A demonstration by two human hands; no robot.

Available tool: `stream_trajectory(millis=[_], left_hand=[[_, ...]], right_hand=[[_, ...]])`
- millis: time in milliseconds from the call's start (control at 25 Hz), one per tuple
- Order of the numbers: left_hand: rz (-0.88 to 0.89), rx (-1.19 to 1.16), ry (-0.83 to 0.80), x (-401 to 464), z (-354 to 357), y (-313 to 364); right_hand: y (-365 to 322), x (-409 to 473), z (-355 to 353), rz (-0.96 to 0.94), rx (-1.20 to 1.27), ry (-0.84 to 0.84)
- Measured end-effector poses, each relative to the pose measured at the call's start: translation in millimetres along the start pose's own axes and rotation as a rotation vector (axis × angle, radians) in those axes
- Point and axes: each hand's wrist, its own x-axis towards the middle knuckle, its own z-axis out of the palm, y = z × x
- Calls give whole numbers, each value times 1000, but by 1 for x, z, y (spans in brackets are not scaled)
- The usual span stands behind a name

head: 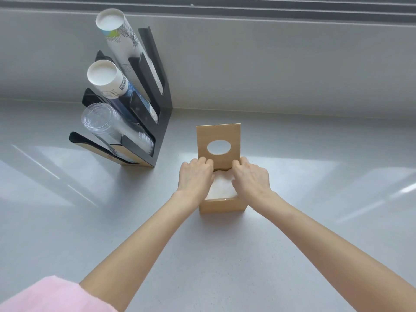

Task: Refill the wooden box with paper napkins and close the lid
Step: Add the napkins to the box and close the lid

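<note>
A small wooden box (221,206) stands on the grey counter in the middle of the view. Its lid (218,134), with an oval hole in it, stands upright at the box's far side. White paper napkins (221,188) fill the open box to the rim. My left hand (195,176) reaches over the box's left side, its fingers curled at the lid's lower left edge. On the right side, my right hand (251,176) has its fingers curled at the lid's lower right edge. Both hands cover part of the napkins.
A black cup holder (163,122) stands to the left rear, with two paper cup stacks (105,75) and a stack of clear plastic cups (105,124) leaning out of it. A grey wall runs behind the counter (315,221).
</note>
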Motion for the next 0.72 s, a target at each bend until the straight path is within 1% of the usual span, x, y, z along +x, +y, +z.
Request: stream_trajectory(millis=[80, 160, 200, 320, 400, 600, 640, 720], left_hand=[[69, 26, -44, 1, 1, 1], [140, 62, -182, 2, 7, 2], [155, 80, -257, 2, 10, 2], [170, 156, -400, 8, 18, 0], [193, 193, -445, 13, 21, 0], [223, 198, -471, 19, 26, -5], [230, 196, -469, 19, 26, -7], [255, 176, -468, 20, 24, -9]], right_hand=[[1, 3, -3, -125, 7, -3], [2, 7, 2, -250, -73, -119], [3, 10, 7, -274, -124, -169], [3, 16, 15, -249, -223, -227], [4, 18, 15, -206, -183, -297], [-1, 18, 15, -165, -104, -456], [-2, 18, 16, -150, -89, -460], [-1, 15, 18, -136, -48, -413]])
